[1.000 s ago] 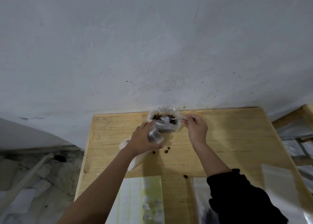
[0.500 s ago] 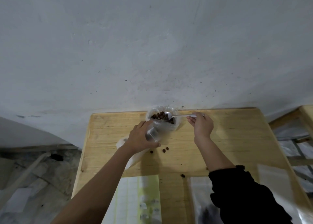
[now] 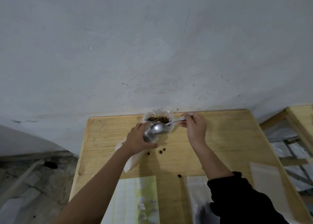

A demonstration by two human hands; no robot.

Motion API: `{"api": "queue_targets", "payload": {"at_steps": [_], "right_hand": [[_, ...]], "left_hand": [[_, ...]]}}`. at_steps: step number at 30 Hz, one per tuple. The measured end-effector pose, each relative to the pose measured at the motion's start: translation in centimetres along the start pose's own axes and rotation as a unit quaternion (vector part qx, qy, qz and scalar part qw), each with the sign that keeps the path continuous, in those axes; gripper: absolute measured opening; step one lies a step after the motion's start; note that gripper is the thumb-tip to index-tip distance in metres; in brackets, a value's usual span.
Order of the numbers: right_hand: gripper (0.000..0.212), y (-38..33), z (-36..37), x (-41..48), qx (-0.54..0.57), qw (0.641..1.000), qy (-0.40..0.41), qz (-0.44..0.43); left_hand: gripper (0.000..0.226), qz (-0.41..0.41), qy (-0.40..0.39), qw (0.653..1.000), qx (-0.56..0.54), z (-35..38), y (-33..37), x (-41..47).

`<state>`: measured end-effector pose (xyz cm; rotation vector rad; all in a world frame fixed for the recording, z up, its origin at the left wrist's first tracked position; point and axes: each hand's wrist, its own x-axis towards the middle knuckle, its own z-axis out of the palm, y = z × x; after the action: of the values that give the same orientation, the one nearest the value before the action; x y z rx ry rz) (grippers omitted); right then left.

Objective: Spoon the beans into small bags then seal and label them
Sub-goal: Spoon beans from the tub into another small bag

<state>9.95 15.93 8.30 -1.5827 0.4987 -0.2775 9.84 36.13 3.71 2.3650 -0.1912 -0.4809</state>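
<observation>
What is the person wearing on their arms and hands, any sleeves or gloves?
No gloves, rings or watch show on the left hand or right hand. A black sleeve is bunched partway up the right forearm; the left arm shows no sleeve in view.

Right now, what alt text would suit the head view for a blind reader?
A person's right hand holds a metal spoon over a small clear bag gripped by the left hand, beside a container of brown beans. Loose beans lie on the wooden table.
</observation>
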Motion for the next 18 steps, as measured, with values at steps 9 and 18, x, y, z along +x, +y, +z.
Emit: {"api": "queue_targets", "payload": {"at_steps": [9,18], "right_hand": [[0.017,0.9,0.3,0.5,0.038,0.997,0.012,0.065],[0.012,2.2,0.2,-0.8,-0.150,0.977,-0.122,0.093]], "left_hand": [[0.091,0.003,0.022,0.999,-0.040,-0.8,0.4,-1.2],[0.088,0.008,0.024,0.992,-0.126,-1.3,1.3,-2.1]]}}
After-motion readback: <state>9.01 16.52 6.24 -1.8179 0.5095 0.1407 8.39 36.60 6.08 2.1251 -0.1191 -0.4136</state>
